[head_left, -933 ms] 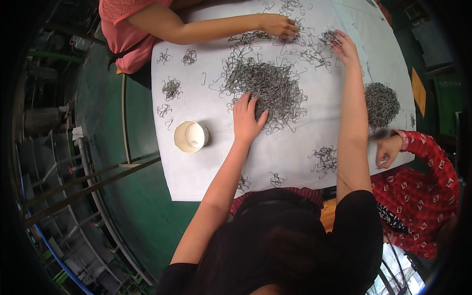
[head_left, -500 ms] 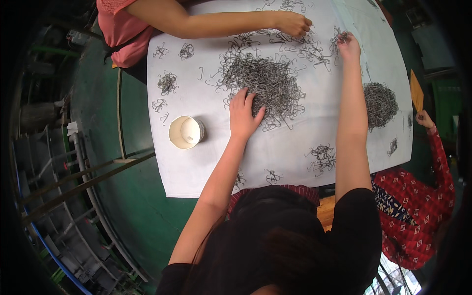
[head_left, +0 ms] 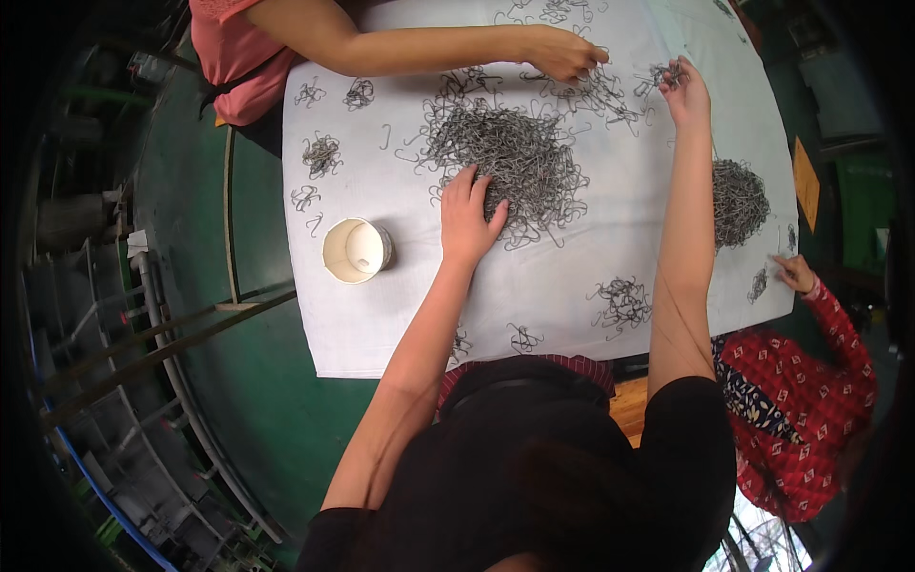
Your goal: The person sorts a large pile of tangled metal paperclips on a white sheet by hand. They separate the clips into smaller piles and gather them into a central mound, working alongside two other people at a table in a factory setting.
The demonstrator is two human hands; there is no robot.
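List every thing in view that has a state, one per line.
left hand: flat, fingers spread on the big wire pile
right hand: pinching a small wire clump
paper cup: tipped sideways on the white sheet
side wire pile: heaped, untouched

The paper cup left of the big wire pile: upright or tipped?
Upright: the paper cup shows its round open mouth to the camera, standing on the white sheet.

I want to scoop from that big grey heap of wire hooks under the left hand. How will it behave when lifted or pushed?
The big heap looks tangled, so the left hand would probably lift a clump with stragglers trailing. Pushed, it likely drags across the white sheet and sheds loose hooks like those already scattered around it.
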